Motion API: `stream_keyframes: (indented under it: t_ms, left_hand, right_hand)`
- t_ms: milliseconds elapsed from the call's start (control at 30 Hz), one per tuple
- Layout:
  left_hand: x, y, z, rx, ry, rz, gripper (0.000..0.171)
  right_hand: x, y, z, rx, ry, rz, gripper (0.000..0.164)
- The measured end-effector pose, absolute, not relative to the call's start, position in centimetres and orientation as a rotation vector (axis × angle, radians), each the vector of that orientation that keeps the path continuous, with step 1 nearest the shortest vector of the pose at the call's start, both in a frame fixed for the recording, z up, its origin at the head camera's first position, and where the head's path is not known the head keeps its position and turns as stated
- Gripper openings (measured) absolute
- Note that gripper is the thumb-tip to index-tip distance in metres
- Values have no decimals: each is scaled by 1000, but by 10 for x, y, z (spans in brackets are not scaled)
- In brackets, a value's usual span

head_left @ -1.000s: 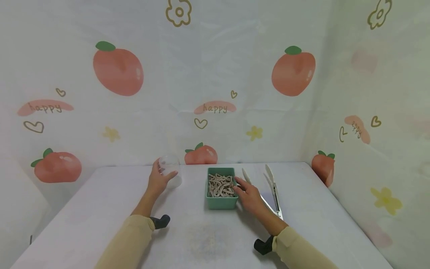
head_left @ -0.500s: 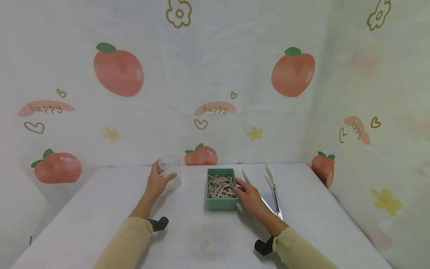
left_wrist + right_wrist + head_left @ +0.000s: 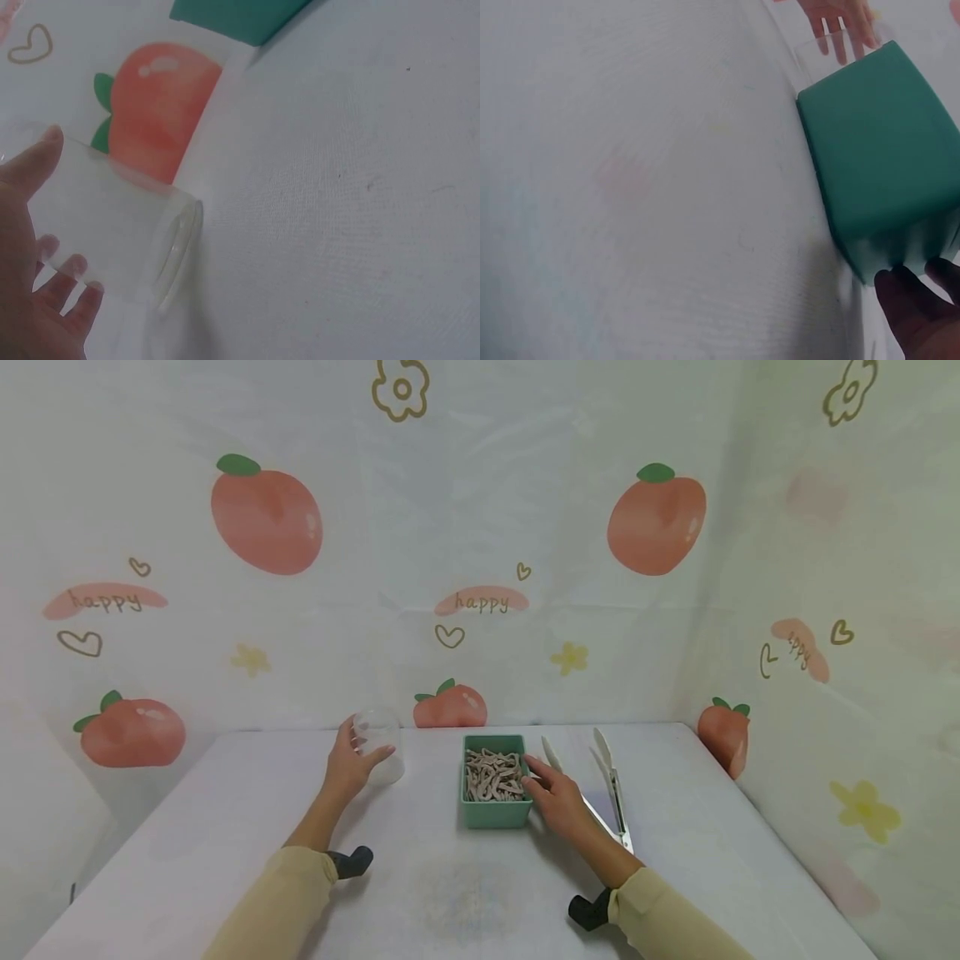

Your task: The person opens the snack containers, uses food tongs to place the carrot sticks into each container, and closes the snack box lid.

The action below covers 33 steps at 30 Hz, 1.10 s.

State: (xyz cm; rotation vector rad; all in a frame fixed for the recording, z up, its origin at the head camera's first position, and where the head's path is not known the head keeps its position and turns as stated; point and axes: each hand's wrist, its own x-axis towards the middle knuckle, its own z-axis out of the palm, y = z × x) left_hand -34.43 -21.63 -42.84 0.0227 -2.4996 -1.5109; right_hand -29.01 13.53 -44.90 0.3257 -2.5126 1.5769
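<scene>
In the head view, my left hand holds a clear plastic cup near the table's back edge, thumb on one side and fingers round the other. The left wrist view shows the cup's rounded base rim at the tabletop, with nothing visible inside. A green rectangular box sits to the right, filled with greyish-brown curled strips whose kind I cannot tell. My right hand touches the box's right side with extended fingertips. That hand does not wrap round the box.
Metal tongs with pale tips lie spread on the white table, right of the box and partly behind my right hand. A white curtain with peach prints rises behind the table's back edge and along the right.
The clear cup has come down slightly and now looks upright on the table, my left hand still round it. The right hand, box and tongs have not visibly moved.
</scene>
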Motion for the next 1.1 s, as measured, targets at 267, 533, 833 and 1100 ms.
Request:
stream_keyframes:
  t_ms: [267,533,833,1100]
  left_hand:
    - [-343,-212,-426,6,-2497,-1519,94]
    - [-337,-205,-420,-29,-2460,-1546,91]
    - [-331,-196,-415,-70,-2454,-1563,92]
    - [-326,-188,-414,-121,-2433,-1574,91]
  right_hand:
    - [-291,137,-449,328,-2497,1582,46]
    - [-291,136,-450,330,-2502,1558,45]
    - [-290,135,-451,313,-2503,1567,45]
    - [-291,134,-450,301,-2494,1596,45]
